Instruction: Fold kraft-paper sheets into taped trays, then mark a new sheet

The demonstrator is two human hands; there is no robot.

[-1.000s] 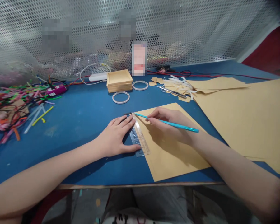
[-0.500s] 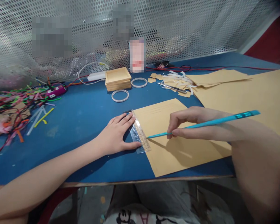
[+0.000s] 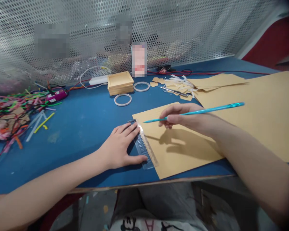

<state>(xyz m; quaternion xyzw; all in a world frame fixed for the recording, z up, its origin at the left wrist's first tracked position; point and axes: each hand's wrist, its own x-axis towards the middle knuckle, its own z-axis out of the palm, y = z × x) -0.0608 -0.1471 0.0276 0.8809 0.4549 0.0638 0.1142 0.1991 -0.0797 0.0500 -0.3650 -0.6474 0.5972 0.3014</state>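
My left hand (image 3: 121, 146) lies flat with fingers spread, its fingertips and thumb pressing on a clear plastic ruler (image 3: 144, 150). The ruler lies along the left edge of a tan sheet of card (image 3: 188, 157), partly over it and partly over the blue table. My right hand (image 3: 180, 115) is closed around a blue pencil (image 3: 202, 111), held between thumb and fingers. The pencil's tip points left, near the ruler's upper end, and its shadow falls apart from it on the card. Faint lines show near the card's far edge.
Stacked wooden trays (image 3: 120, 83), two tape rings (image 3: 122, 99), a craft knife (image 3: 173, 91) and paper scraps (image 3: 180, 84) stand at the back. Large tan sheets (image 3: 262, 106) cover the right side. Colourful strips (image 3: 16, 109) and a purple glue gun (image 3: 57, 95) lie left.
My right hand and the pencil have moved away from me and left, lifting from the ruler's lower part to above its upper end. The ruler has slid slightly towards me under my left hand.
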